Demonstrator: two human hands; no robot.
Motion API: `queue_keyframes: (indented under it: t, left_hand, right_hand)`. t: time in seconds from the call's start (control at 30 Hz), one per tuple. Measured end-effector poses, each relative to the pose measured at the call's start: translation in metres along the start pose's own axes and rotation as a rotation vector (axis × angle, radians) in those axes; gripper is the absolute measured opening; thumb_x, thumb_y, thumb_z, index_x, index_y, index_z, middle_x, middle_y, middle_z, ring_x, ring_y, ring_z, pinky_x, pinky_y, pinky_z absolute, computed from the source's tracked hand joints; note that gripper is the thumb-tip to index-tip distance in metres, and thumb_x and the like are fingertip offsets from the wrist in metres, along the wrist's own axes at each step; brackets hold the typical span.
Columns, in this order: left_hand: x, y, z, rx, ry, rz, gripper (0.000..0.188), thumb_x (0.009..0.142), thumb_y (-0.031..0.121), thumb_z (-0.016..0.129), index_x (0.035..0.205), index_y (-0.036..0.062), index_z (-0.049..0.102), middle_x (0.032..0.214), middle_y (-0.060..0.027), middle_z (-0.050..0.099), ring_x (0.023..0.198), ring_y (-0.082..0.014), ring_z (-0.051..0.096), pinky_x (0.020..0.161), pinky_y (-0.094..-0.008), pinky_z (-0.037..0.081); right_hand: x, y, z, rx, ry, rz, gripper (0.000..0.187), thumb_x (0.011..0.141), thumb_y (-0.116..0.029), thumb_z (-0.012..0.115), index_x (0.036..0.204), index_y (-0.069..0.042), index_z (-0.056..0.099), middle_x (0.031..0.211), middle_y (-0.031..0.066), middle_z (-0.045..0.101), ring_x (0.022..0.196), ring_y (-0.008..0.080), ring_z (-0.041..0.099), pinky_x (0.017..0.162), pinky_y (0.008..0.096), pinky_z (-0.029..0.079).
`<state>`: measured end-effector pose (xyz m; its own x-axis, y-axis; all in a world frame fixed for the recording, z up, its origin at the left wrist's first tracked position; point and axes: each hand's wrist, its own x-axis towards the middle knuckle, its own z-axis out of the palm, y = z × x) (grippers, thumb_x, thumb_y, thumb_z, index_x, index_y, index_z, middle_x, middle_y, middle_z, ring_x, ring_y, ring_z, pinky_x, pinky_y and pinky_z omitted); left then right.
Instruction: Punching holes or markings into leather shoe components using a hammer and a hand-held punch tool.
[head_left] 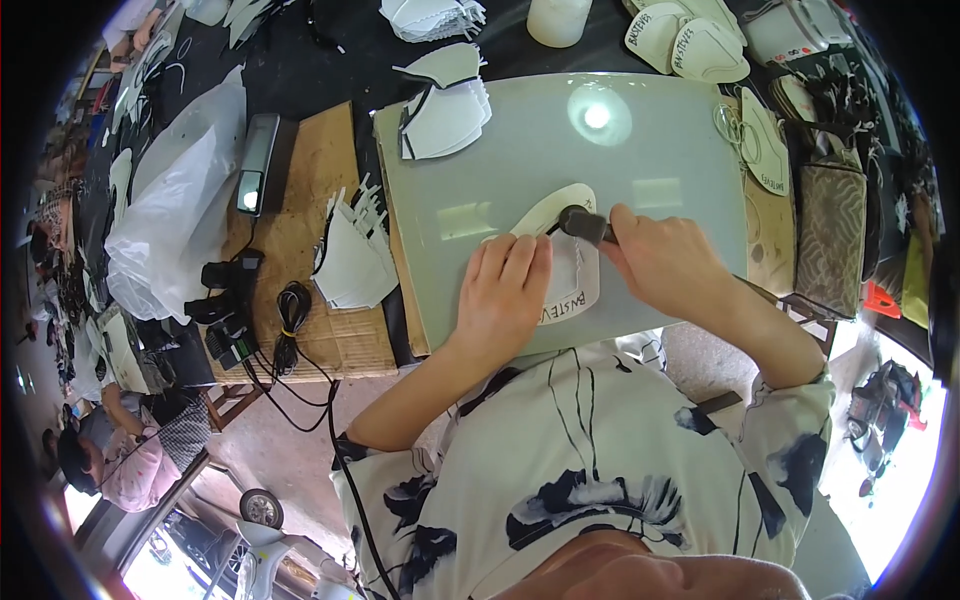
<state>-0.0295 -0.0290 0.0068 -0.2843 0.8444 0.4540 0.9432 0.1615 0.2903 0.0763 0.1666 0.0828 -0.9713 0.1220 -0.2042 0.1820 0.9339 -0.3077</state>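
My right hand [665, 260] is closed around the handle of a small hammer [582, 225]. Its dark head rests over a cream-coloured, curved template [545, 207] with hand lettering along its edge. On that template lies a white cut piece with a toothed edge [569, 270]. My left hand [505, 285] presses on the piece and template with its fingers stretched flat, covering their left part. Both lie near the front of a pale grey-green smooth board [660, 130]. The hammer's handle is mostly hidden inside my right hand.
White pieces with dark trim [447, 118] overlap the board's far left corner; another stack [357, 255] lies on cardboard [320, 150]. A white pot [557, 20] and lettered templates [709, 50] stand behind. Scissors [733, 125] lie right. Cables [290, 315] and a plastic bag [180, 210] are left.
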Motion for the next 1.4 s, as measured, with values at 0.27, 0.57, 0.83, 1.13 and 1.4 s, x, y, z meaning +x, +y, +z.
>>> queue_keyframes:
  t: [0.27, 0.57, 0.83, 1.13, 1.4]
  left_hand:
    - [-0.003, -0.001, 0.002, -0.138, 0.044, -0.132, 0.029, 0.076, -0.003, 0.071, 0.104, 0.0008, 0.071, 0.102, -0.0084, 0.061, 0.096, -0.0279, 0.06, 0.079, -0.0399, 0.05]
    - [-0.009, 0.001, 0.008, -0.037, 0.059, -0.04, 0.032, 0.074, 0.002, 0.067, 0.106, -0.0014, 0.068, 0.108, -0.01, 0.06, 0.099, -0.0285, 0.059, 0.082, -0.0411, 0.049]
    - [-0.008, -0.003, 0.001, -0.205, 0.047, -0.178, 0.033, 0.071, -0.001, 0.07, 0.104, 0.0008, 0.07, 0.1, -0.0071, 0.06, 0.093, -0.0262, 0.059, 0.076, -0.0387, 0.048]
    - [-0.007, -0.003, 0.003, -0.089, 0.051, -0.06, 0.035, 0.072, 0.002, 0.066, 0.106, -0.002, 0.067, 0.102, -0.0091, 0.058, 0.096, -0.0261, 0.058, 0.077, -0.0386, 0.047]
    - [-0.003, -0.006, -0.002, -0.235, 0.045, -0.16, 0.029, 0.079, -0.003, 0.07, 0.107, 0.0008, 0.07, 0.095, -0.0089, 0.062, 0.085, -0.0274, 0.059, 0.075, -0.0376, 0.048]
  right_hand:
    - [0.007, 0.008, 0.003, -0.054, -0.028, 0.053, 0.032, 0.1, -0.03, 0.057, 0.087, -0.002, 0.049, 0.059, 0.013, 0.061, 0.053, 0.0347, 0.063, 0.048, 0.0424, 0.05]
    - [0.007, -0.008, -0.007, 0.133, 0.023, -0.007, 0.028, 0.098, -0.025, 0.059, 0.093, 0.0, 0.049, 0.063, 0.0163, 0.062, 0.058, 0.0377, 0.064, 0.052, 0.0468, 0.05]
    - [0.008, 0.006, 0.001, 0.005, -0.169, 0.045, 0.028, 0.099, -0.026, 0.058, 0.094, 0.0, 0.049, 0.063, 0.0156, 0.062, 0.057, 0.0379, 0.063, 0.052, 0.0468, 0.049]
    - [0.012, 0.0, -0.011, 0.123, -0.108, -0.006, 0.03, 0.101, -0.029, 0.054, 0.097, 0.0, 0.051, 0.062, 0.0151, 0.061, 0.057, 0.0385, 0.062, 0.054, 0.0489, 0.048]
    - [0.012, 0.009, -0.008, 0.029, -0.177, 0.029, 0.036, 0.102, -0.034, 0.052, 0.091, 0.0, 0.053, 0.063, 0.0172, 0.062, 0.059, 0.04, 0.063, 0.057, 0.0493, 0.05]
